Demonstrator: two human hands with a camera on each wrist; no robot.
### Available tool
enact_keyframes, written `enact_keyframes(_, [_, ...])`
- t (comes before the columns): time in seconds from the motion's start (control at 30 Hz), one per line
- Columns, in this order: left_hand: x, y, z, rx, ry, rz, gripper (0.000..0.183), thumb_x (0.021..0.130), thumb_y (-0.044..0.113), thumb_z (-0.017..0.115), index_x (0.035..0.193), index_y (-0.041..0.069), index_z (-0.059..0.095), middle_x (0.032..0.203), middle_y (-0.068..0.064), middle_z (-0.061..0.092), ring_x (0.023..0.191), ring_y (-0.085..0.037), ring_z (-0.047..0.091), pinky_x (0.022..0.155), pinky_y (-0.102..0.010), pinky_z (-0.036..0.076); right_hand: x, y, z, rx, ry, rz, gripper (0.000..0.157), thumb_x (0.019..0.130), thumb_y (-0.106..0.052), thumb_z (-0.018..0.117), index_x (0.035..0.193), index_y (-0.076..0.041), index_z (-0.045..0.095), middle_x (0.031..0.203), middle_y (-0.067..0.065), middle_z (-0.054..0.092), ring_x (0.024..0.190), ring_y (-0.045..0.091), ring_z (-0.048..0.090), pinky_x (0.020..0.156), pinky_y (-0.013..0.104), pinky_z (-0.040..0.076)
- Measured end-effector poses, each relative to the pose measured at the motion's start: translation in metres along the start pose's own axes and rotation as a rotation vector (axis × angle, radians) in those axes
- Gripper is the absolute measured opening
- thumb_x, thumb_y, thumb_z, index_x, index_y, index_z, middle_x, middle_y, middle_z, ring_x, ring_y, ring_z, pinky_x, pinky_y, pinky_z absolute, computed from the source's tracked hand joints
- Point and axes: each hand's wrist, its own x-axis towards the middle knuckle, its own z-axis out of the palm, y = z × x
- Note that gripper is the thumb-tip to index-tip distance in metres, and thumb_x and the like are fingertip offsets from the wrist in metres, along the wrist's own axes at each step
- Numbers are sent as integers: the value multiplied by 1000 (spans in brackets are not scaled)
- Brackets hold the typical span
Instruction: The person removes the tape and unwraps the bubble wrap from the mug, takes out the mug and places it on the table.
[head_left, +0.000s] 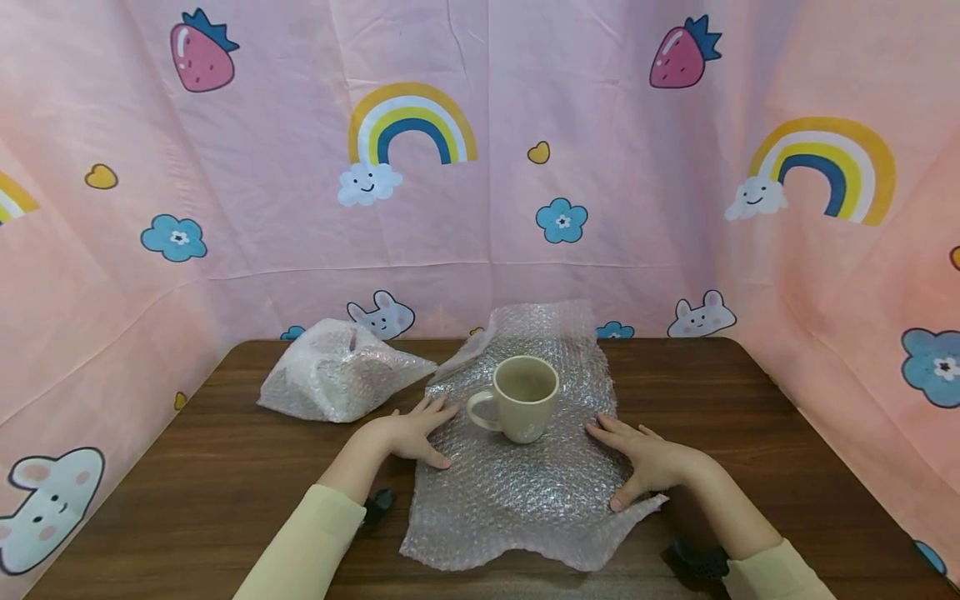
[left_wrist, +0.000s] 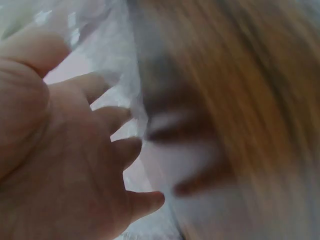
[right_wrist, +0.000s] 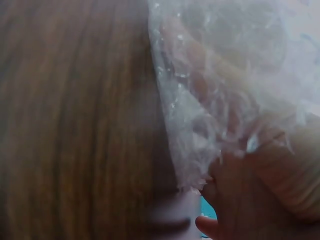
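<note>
A cream mug (head_left: 525,400) stands upright on a sheet of bubble wrap (head_left: 517,492), its handle toward the left. My left hand (head_left: 415,432) touches the sheet's left edge with fingers spread. In the left wrist view, the fingers of the left hand (left_wrist: 75,150) reach over the wrap's edge. On the other side, my right hand (head_left: 648,460) rests at the right edge with its fingers spread. In the right wrist view the wrap (right_wrist: 185,100) partly covers the right hand (right_wrist: 250,185). The mug sits between both hands, touched by neither.
A bundle wrapped in bubble wrap (head_left: 333,371) lies at the back left of the brown wooden table (head_left: 187,492). A patterned pink cloth (head_left: 480,242) hangs behind the table and along its sides. The sheet's far end leans up against the cloth.
</note>
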Motion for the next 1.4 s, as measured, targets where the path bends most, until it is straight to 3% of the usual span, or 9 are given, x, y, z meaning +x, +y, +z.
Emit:
enact_keyframes(0.2, [-15, -5, 1, -50, -5, 26, 99, 77, 36, 80, 153, 10, 23, 158, -17, 3, 143, -37, -2, 104, -68, 2, 0, -4, -1, 3, 0, 9, 108, 68, -40, 84, 151, -4, 26, 156, 24, 7, 140, 46, 6, 103, 69, -2])
enact_keyframes(0.4, [-22, -4, 5, -25, 22, 22, 103, 72, 37, 84, 152, 9, 25, 158, -16, 8, 143, -39, 2, 105, -68, 4, 1, -7, -3, 13, -5, 35, 108, 67, -37, 85, 151, -5, 26, 156, 23, 8, 140, 46, 5, 103, 69, -1])
enact_keyframes(1.0, [-18, -1, 10, -40, 33, -23, 108, 68, 34, 87, 153, 10, 25, 159, -14, 6, 143, -39, 1, 103, -71, 5, -1, -14, -7, 3, -5, 42, 106, 67, -36, 85, 150, -5, 29, 156, 24, 10, 140, 47, 5, 102, 71, 0])
enact_keyframes(1.17, [-18, -2, 10, -37, 37, -22, 107, 68, 35, 87, 153, 10, 25, 159, -14, 6, 143, -39, 1, 103, -71, 5, -2, -13, -8, 27, 17, 40, 103, 68, -36, 85, 150, -7, 30, 155, 24, 14, 139, 49, 10, 100, 73, 5])
enact_keyframes(1.4, [-20, 0, 10, -41, 44, -26, 108, 68, 35, 87, 152, 10, 26, 159, -14, 7, 143, -39, 2, 103, -70, 6, -4, -12, -13, 82, 54, 3, 93, 77, -33, 81, 149, -4, 31, 151, 28, 23, 135, 49, 23, 101, 65, 27])
